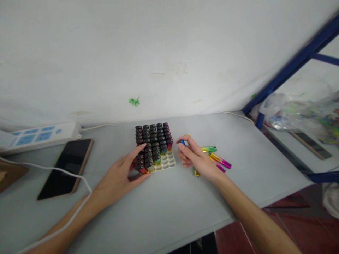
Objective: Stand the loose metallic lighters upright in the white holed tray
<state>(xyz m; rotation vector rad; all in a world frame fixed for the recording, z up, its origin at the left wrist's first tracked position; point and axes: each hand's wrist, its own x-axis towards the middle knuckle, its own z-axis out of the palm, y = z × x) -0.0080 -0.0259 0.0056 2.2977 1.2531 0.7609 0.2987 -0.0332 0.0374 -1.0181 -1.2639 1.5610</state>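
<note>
A pale tray (166,163) with rows of holes stands on the table, filled mostly with upright lighters (152,141) that have black tops and shiny coloured bodies. Bare holes show at its front right. My left hand (120,176) grips the tray's front left corner, thumb along the front edge and index finger over the lighters. Just right of the tray, my right hand (194,155) pinches a lighter with a blue body (181,141); the fingers hide most of it. Beneath and beside that hand lie several loose lighters (221,160) in metallic green, yellow and purple.
At the left are a black phone (65,169), a white power strip (45,135) and a white cable (66,173) that crosses over my left forearm. A wall (169,70) borders the table (169,208) at the back. A blue metal frame (291,63) and plastic bags (296,111) stand right.
</note>
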